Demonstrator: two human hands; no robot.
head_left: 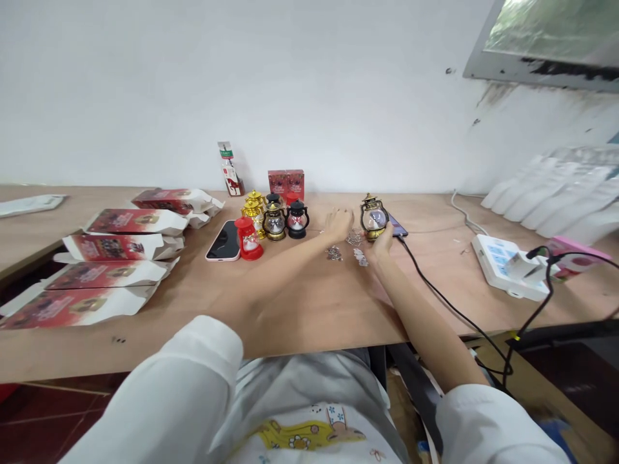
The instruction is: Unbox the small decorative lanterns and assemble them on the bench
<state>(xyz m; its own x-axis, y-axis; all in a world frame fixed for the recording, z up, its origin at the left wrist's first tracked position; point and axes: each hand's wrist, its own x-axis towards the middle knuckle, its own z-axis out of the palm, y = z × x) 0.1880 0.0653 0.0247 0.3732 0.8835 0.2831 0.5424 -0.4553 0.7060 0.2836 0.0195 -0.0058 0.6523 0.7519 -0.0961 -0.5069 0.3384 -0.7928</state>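
Note:
My right hand (383,243) is wrapped around the base of a small bronze lantern (374,219) with a clear globe, held upright. My left hand (339,225) is low over the table, its fingers curled downward and their tips hidden. Close to it lie small heaps of silvery metal bits (333,253) and clear little pieces (360,258), too small to make out. Left of that hand stands a group of similar lanterns: a black one (296,220), a bronze one (275,223), a red one (249,240) and gold ones (253,207).
A phone (225,241) lies beside the red lantern; another phone (397,225) with a black cable is behind my right hand. Opened red-and-white cartons (111,274) line the left. Two small red boxes (286,183) stand by the wall. A power strip (507,267) sits at right.

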